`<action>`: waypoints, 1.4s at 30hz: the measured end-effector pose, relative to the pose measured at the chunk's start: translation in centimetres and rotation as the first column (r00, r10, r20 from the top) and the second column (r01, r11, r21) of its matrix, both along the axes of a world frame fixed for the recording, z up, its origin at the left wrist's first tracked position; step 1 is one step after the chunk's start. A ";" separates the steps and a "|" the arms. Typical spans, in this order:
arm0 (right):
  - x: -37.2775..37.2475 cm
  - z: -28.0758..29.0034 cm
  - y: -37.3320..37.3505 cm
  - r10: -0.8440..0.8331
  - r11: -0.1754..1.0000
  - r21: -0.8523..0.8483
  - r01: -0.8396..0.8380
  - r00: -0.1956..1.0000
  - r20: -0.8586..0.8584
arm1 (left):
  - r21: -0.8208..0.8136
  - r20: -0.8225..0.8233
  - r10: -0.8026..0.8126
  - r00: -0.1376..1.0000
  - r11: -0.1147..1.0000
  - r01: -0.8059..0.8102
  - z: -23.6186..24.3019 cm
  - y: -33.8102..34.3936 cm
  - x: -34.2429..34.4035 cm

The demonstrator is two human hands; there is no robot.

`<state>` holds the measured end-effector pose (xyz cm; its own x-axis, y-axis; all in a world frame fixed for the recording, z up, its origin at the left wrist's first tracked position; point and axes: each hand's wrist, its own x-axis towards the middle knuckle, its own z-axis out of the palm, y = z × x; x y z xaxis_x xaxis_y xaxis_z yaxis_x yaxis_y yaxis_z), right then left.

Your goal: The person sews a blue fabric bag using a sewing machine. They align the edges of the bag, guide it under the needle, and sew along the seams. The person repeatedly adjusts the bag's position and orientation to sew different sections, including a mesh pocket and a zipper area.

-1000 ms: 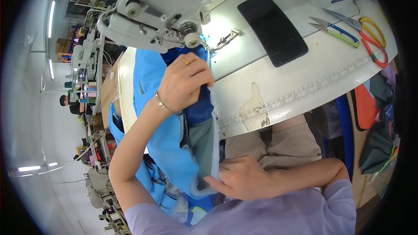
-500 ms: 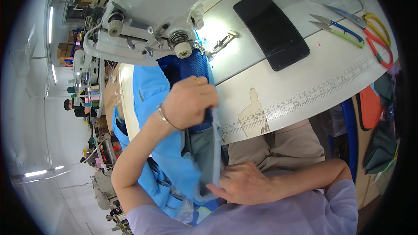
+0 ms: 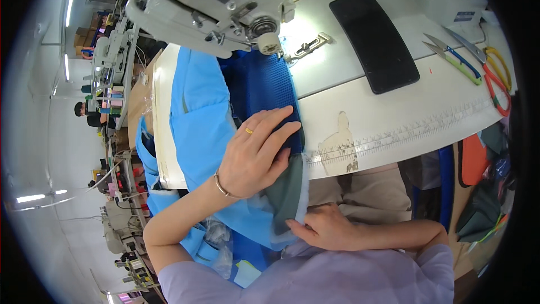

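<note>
A light blue fabric piece [image 3: 197, 112] is joined to dark blue mesh [image 3: 267, 81] and a grey-green panel [image 3: 286, 194] with a pale edge. The mesh runs under the needle area of a white sewing machine [image 3: 236, 8]. My left hand [image 3: 253, 152], with a ring and a bangle, lies on the mesh, its fingers stretched out and apart. Lower down, by my lap, my right hand [image 3: 326, 228] pinches the pale edge of the panel between thumb and curled fingers. The fabric under that grip is partly hidden.
A black phone [image 3: 376, 42] lies on the white sewing table [image 3: 394, 112], which has a ruler strip [image 3: 388, 138] near its front edge. At the right are thread snips [image 3: 458, 59] and red-and-yellow-handled scissors [image 3: 492, 73]. Another person [image 3: 81, 110] sits far left among machines.
My left hand has gone from a closed grip to lying flat with fingers spread, slightly lower on the fabric. My right hand still holds the edge. The whole view has shifted.
</note>
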<state>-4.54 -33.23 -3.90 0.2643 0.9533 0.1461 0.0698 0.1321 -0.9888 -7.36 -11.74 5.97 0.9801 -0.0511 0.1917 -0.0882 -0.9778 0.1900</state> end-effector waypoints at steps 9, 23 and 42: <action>-0.2 -0.6 -0.1 0.070 0.993 -0.093 -0.068 0.997 0.024 | -0.089 -0.004 -0.020 1.000 0.996 0.020 -0.7 1.2 -0.8; 3.5 1.7 -0.6 0.027 0.998 0.049 -0.048 0.933 0.360 | -0.092 0.155 0.017 0.988 0.996 -0.003 -1.6 1.6 -1.4; 15.8 4.2 7.4 -0.272 0.882 0.380 -0.280 0.359 0.893 | 0.110 0.298 -0.199 0.934 0.979 0.173 -1.4 3.8 1.5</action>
<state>11.22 -25.80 0.31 -0.3019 0.7121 0.6338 0.8688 0.4793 -0.1247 -5.88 -7.90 4.55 0.8461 -0.2548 0.4682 -0.3115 -0.9491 0.0464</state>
